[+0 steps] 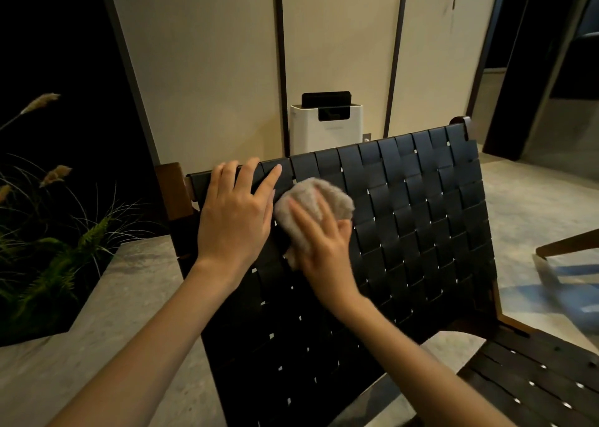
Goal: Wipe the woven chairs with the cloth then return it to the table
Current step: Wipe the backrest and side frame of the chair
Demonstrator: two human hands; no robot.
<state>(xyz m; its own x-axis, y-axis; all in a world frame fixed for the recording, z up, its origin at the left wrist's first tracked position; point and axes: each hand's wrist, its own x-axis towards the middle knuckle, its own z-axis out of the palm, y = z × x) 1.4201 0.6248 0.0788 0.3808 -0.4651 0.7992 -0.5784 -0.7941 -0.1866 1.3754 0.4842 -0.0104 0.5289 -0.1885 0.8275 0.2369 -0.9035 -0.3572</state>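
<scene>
A black woven chair point(415, 219) with a brown wooden frame fills the middle of the view, its backrest facing me and its woven seat showing at the lower right. My left hand point(236, 212) lies flat on the upper left of the backrest, fingers curled over the top rail. My right hand point(324, 241) presses a bunched beige cloth point(316, 196) against the weave just right of my left hand. The cloth sits under my fingers and sticks out above them.
A white box-shaped appliance point(325, 131) stands by the panelled wall behind the chair. A stone planter point(136, 264) with grasses and ferns sits at the left. Another chair's wooden leg point(567, 248) pokes in at the right edge.
</scene>
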